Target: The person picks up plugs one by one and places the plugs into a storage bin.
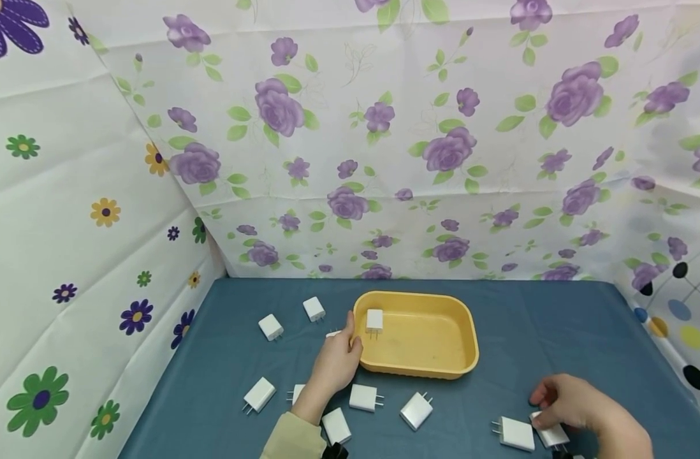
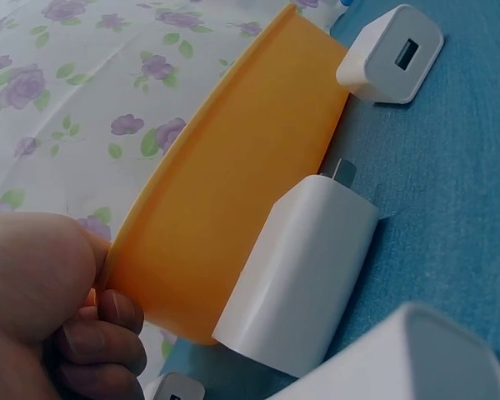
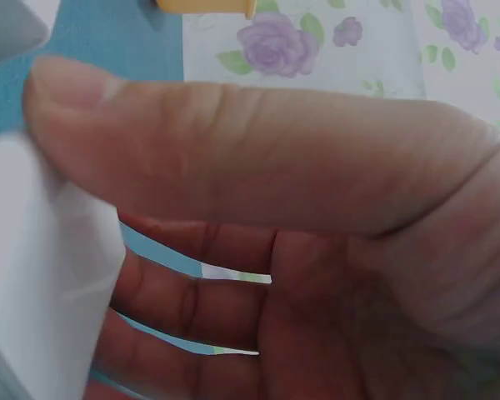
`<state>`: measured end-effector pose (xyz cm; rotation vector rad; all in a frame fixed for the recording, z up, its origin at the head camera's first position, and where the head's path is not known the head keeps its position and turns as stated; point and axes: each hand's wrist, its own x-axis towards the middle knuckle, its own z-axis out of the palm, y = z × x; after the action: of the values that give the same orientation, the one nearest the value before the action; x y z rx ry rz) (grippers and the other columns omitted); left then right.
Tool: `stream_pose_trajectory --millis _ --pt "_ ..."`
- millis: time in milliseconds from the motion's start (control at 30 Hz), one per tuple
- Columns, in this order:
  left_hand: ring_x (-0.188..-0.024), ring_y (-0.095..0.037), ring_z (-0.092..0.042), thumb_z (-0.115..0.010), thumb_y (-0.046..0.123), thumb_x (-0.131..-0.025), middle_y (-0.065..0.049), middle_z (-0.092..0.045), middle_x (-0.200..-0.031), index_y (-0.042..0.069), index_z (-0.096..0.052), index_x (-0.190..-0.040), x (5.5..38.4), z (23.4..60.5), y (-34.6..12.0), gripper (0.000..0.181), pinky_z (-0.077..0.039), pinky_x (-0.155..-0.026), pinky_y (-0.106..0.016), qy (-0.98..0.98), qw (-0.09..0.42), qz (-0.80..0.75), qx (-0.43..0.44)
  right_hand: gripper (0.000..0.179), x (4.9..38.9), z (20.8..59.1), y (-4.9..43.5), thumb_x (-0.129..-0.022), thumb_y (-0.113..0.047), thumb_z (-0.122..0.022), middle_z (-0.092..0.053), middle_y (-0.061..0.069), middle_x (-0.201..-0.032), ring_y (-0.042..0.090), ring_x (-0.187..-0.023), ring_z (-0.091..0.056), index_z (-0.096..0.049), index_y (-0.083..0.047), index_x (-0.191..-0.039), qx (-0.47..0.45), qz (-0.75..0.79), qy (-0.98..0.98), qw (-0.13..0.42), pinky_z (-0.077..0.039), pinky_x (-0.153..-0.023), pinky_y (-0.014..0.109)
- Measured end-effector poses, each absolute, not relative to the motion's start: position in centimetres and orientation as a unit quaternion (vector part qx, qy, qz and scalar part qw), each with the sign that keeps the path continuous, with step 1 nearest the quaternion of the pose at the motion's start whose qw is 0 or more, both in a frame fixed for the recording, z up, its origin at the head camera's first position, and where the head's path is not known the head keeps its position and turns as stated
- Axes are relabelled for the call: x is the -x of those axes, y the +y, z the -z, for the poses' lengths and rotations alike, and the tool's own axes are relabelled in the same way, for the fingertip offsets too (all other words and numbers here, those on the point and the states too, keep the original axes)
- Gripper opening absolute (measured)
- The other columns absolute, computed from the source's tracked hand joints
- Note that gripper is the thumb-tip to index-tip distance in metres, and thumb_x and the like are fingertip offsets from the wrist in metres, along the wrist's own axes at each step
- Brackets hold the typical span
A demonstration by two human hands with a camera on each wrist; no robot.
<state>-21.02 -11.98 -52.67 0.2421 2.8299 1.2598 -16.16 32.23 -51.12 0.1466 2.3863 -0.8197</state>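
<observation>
Fingers on the left hand (image 1: 337, 360) are hooked with the thumb onto the yellow tray (image 1: 407, 366)'s 9 o'clock rim, and the right hand (image 1: 579, 405) has a white charger (image 1: 549, 435) between thumb and curved fingers. Clock is centered on the tray, 12 being the back.

Biggest thing here is the white back cloth (image 1: 384, 76) at 12, purple roses and green leaves everywhere, creased in places. A daisy-print sheet (image 1: 40, 242) slopes along the 9 to 10 o'clock side. Next the counter (image 1: 528, 325), covered in smooth dark blue, with the back cloth meeting its far edge. A dotted cloth (image 1: 691, 319) shows at 3.

The tray sits toward the back of the counter. A tan sleeve (image 1: 292, 437) covers the left forearm around 7.

Then the little stuff: one charger in the tray (image 1: 374, 320), near its 9 o'clock end. The held one is out at 4, right beside another charger (image 1: 516, 433). There's one at 6 (image 1: 416, 410), and more scattered from 7 to 10, a couple partly hidden behind the left arm and hand. Tiniest bits are the metal prongs (image 1: 380, 400).
</observation>
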Motion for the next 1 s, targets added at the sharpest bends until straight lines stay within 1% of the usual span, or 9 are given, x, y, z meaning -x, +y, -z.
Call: stream_pose_trajectory --millis 67,200,333,467,533,600,700,833,1000 --pt "-0.048 -0.014 -0.039 -0.052 0.016 -0.112 -0.001 -0.051 -0.066 -0.003 -0.030 -0.166 20.9 52.6 -12.0 0.062 -0.031 -0.049 -0.030 0.911 0.014 -0.406 -0.076 0.030 16.2 51.1 32.1 -0.084 -0.013 -0.090 -0.063 0.005 -0.093 0.021 -0.085 -0.058 -0.071 -0.002 -0.104 -0.054 0.318 0.898 0.300 -0.052 -0.075 0.043" --pt "-0.047 -0.014 -0.039 -0.053 0.015 -0.112 -0.001 -0.051 -0.065 -0.003 -0.030 -0.166 20.8 52.7 -12.0 0.062 -0.031 -0.049 -0.030 0.910 0.010 -0.407 -0.076 0.037 16.5 51.1 32.1 -0.085 -0.013 -0.090 -0.066 0.007 -0.100 0.024 -0.091 -0.062 -0.072 -0.001 -0.116 -0.051 0.312 0.906 0.280 -0.054 -0.079 0.047" --pt "-0.047 -0.013 -0.039 -0.052 0.015 -0.112 0.000 -0.051 -0.064 -0.003 -0.030 -0.166 20.7 52.9 -11.9 0.061 -0.031 -0.048 -0.029 0.911 0.014 -0.405 -0.074 0.046 16.6 51.0 32.2 -0.086 -0.022 -0.091 -0.069 0.008 -0.109 0.028 -0.099 -0.065 -0.071 -0.002 -0.121 -0.048 0.289 0.921 0.259 -0.055 -0.084 0.053" --pt "-0.045 -0.013 -0.038 -0.053 0.014 -0.111 0.000 -0.049 -0.061 -0.004 -0.031 -0.166 20.8 52.8 -11.8 0.061 -0.030 -0.047 -0.028 0.908 0.007 -0.412 -0.076 0.053 16.6 50.9 32.4 -0.085 -0.032 -0.092 -0.070 0.014 -0.115 0.035 -0.104 -0.066 -0.070 -0.001 -0.123 -0.045 0.277 0.923 0.262 -0.054 -0.087 0.056" --pt "-0.046 -0.012 -0.038 -0.053 0.014 -0.111 0.000 -0.048 -0.060 -0.004 -0.031 -0.165 21.0 52.8 -11.7 0.061 -0.030 -0.047 -0.028 0.907 0.004 -0.413 -0.078 0.055 16.6 50.9 32.6 -0.085 -0.034 -0.092 -0.070 0.015 -0.114 0.034 -0.102 -0.066 -0.069 -0.001 -0.123 -0.046 0.273 0.923 0.266 -0.054 -0.086 0.056" --pt "-0.047 -0.012 -0.038 -0.054 0.014 -0.111 0.001 -0.048 -0.060 -0.004 -0.031 -0.165 21.1 52.6 -11.7 0.062 -0.030 -0.047 -0.028 0.908 0.005 -0.412 -0.077 0.053 16.5 51.0 32.8 -0.086 -0.033 -0.091 -0.069 0.015 -0.111 0.033 -0.099 -0.065 -0.069 -0.002 -0.122 -0.052 0.272 0.922 0.270 -0.054 -0.083 0.055" --pt "-0.046 -0.012 -0.038 -0.054 0.014 -0.111 0.000 -0.049 -0.060 -0.003 -0.031 -0.166 21.1 52.5 -11.8 0.062 -0.030 -0.047 -0.028 0.909 0.007 -0.409 -0.076 0.050 16.4 51.1 32.8 -0.086 -0.033 -0.091 -0.067 0.012 -0.107 0.028 -0.094 -0.063 -0.069 -0.003 -0.120 -0.059 0.270 0.922 0.272 -0.054 -0.081 0.053" --pt "-0.046 -0.012 -0.038 -0.054 0.014 -0.111 0.000 -0.049 -0.060 -0.003 -0.031 -0.166 21.0 52.5 -11.9 0.062 -0.030 -0.047 -0.028 0.911 0.009 -0.406 -0.075 0.049 16.3 51.0 32.9 -0.086 -0.033 -0.091 -0.068 0.012 -0.106 0.029 -0.095 -0.064 -0.070 -0.004 -0.119 -0.061 0.265 0.924 0.270 -0.055 -0.080 0.053" --pt "-0.045 -0.012 -0.039 -0.054 0.015 -0.111 0.000 -0.048 -0.060 -0.002 -0.031 -0.166 20.9 52.5 -11.6 0.062 -0.030 -0.046 -0.028 0.911 0.013 -0.407 -0.068 0.052 16.2 50.7 33.6 -0.087 -0.038 -0.090 -0.068 0.010 -0.104 0.027 -0.091 -0.064 -0.069 -0.003 -0.118 -0.066 0.260 0.924 0.274 -0.055 -0.078 0.051"
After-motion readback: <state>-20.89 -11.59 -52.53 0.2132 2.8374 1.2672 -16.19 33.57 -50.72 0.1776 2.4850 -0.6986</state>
